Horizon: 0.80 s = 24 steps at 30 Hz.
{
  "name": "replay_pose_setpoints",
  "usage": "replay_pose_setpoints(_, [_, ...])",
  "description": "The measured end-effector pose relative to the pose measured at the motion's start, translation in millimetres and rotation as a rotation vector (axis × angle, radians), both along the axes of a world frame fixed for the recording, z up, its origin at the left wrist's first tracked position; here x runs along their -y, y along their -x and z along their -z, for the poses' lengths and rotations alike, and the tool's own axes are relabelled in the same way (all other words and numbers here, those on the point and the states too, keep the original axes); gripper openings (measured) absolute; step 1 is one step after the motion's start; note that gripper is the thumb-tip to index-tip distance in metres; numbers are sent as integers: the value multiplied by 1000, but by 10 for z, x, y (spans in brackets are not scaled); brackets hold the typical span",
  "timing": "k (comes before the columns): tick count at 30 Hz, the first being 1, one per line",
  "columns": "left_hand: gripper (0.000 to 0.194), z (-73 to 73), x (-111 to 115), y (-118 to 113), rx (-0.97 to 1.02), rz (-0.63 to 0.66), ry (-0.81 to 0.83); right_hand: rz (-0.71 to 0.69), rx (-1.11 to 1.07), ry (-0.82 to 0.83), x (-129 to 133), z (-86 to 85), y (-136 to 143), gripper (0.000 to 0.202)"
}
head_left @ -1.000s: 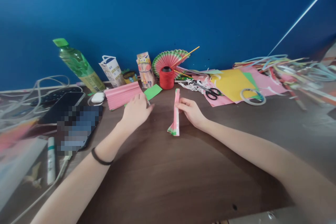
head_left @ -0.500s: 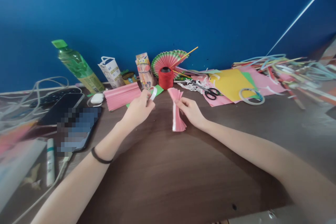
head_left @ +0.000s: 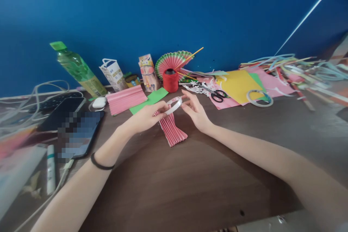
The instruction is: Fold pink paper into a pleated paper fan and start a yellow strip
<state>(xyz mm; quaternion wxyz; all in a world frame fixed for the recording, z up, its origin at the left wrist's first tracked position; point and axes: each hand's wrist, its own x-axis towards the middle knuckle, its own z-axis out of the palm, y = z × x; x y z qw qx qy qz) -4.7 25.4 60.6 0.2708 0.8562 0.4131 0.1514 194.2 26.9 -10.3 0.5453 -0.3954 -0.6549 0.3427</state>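
Observation:
My left hand (head_left: 149,116) grips a narrow roll of white double-sided tape (head_left: 174,106) by its left side, with the fingers closed. At the roll's opposite edge is my right hand (head_left: 196,112), thumb and fingers curled against the rim. Below the roll, a pleated pink paper strip (head_left: 174,134) is fanned out at its near end; its upper part is hidden behind my left fingers and the tape. I cannot tell whether those fingers also touch the paper.
Behind my hands are a second pleated pink paper (head_left: 126,99), a green strip (head_left: 152,99), a red thread spool (head_left: 170,81) and a finished fan (head_left: 168,61). Scissors (head_left: 217,96) and coloured paper (head_left: 236,87) lie right. A phone (head_left: 88,134) and bottle (head_left: 77,69) stand left.
The pleated paper has left my right hand and now lies lower, fanned toward me. My left hand has brought the tape roll rightward, and my right fingers have come to its edge.

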Motion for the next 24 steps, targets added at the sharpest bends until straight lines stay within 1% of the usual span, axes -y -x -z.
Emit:
replay_pose_setpoints(4, [18, -6, 5, 5, -48, -3, -24, -48, -34, 5, 3, -5, 3, 31])
replay_pose_setpoints(7, [19, -1, 10, -1, -87, -36, -53, -87, -105, 40, 11, -5, 21, 24])
replay_pose_setpoints(11, [30, 6, 26, -38, -97, -88, -92, -122, -141, 33, 25, -6, 50, 23])
replay_pose_setpoints(15, [25, 3, 39, -73, -96, -91, -104, -127, -128, 9, 38, -11, 63, 18])
replay_pose_setpoints(18, [22, 1, 51, -96, -111, -112, -142, -125, -103, 6, 54, -10, 63, 13])
replay_pose_setpoints(21, [22, 20, 60, -118, -133, -122, -180, -136, -86, 6, 73, -7, 61, 10])
replay_pose_setpoints(24, [26, 65, 49, -129, -142, -126, -215, -172, -76, -3, 93, -5, 61, 9])
